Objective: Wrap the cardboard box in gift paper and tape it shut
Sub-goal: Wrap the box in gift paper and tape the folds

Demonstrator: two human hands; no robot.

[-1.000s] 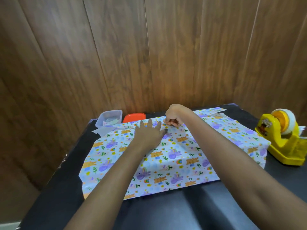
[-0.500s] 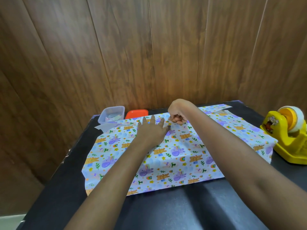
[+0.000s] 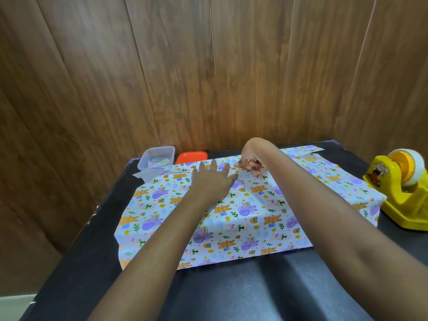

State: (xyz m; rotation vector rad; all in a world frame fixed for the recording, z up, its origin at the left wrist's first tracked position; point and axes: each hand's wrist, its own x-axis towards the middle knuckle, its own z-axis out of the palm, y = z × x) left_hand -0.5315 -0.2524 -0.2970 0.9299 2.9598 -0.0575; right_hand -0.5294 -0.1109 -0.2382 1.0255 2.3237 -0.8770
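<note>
Gift paper (image 3: 254, 218) printed with bears and elephants lies spread over the black table (image 3: 231, 293). It sits raised, and the cardboard box is hidden, so I cannot tell whether it lies beneath. My left hand (image 3: 212, 181) rests flat on the paper near its far edge, fingers straight and spread. Just right of it, my right hand (image 3: 253, 162) has its fingers curled and pinches the paper at that far edge. A yellow tape dispenser (image 3: 403, 195) with a roll of tape stands at the right, touching the paper's drooping right end.
A clear plastic container (image 3: 157, 157) with small scraps and an orange lid (image 3: 191, 156) stand at the back left against the wood-panel wall (image 3: 208, 77). A loose flap of paper (image 3: 148, 173) sticks out at the far left. Bare black tabletop runs along the near side.
My right hand has edged slightly to the right along the far edge of the paper. My left hand stays flat in the same spot. The view has tilted a little.
</note>
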